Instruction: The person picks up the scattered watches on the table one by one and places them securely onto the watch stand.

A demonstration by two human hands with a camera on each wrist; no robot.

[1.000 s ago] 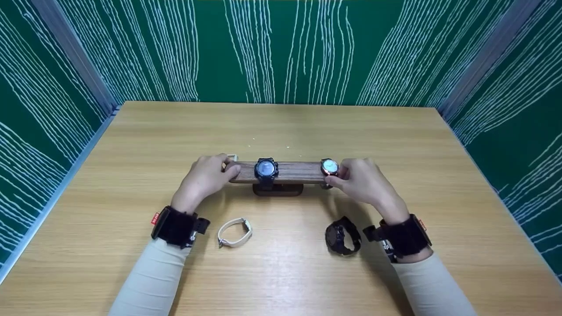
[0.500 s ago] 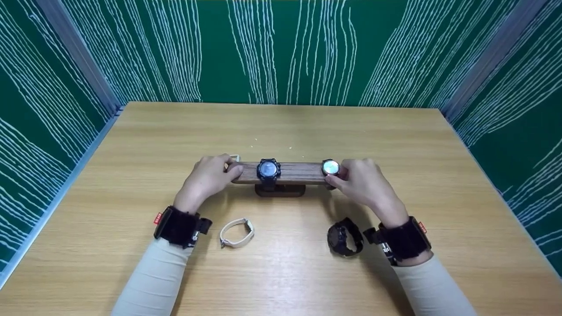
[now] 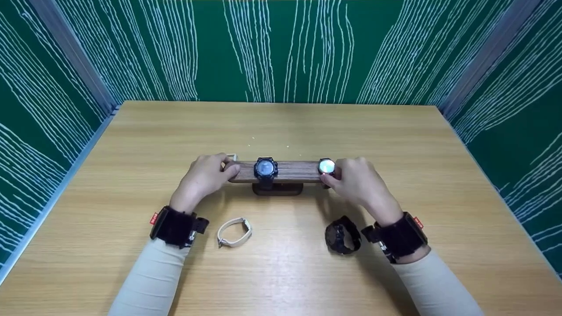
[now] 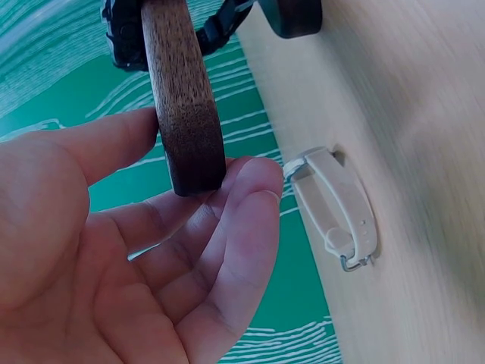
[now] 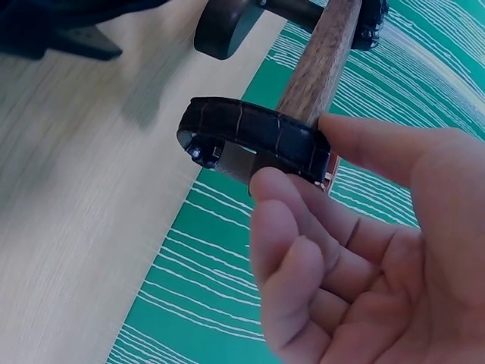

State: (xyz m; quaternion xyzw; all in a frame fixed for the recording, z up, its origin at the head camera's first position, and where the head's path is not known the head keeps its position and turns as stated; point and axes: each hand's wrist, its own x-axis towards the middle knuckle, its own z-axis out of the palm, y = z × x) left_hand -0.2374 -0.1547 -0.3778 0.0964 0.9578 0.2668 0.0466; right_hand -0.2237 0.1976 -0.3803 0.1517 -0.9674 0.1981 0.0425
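Observation:
A wooden watch stand has a long brown bar [image 3: 298, 171] on a dark oval base [image 3: 281, 189]. My left hand [image 3: 206, 175] holds the bar's left end between thumb and fingers. My right hand [image 3: 360, 182] pinches a watch with a lit round face [image 3: 326, 166] near the right end. Its dark leather strap [image 5: 250, 133] loops round the bar in the right wrist view, thumb at the case edge and fingertips below. A black watch [image 3: 265, 167] sits on the bar left of the middle.
On the table [image 3: 281, 272] in front of the stand lie a white-strapped watch [image 3: 235, 232] at left and a black watch [image 3: 342, 235] at right. A small pale frame-like piece [image 3: 232, 156] shows behind my left hand. Green patterned panels [image 3: 281, 52] border the table.
My right hand and the lit watch have shifted slightly left along the bar. My left hand keeps its hold on the bar's left end.

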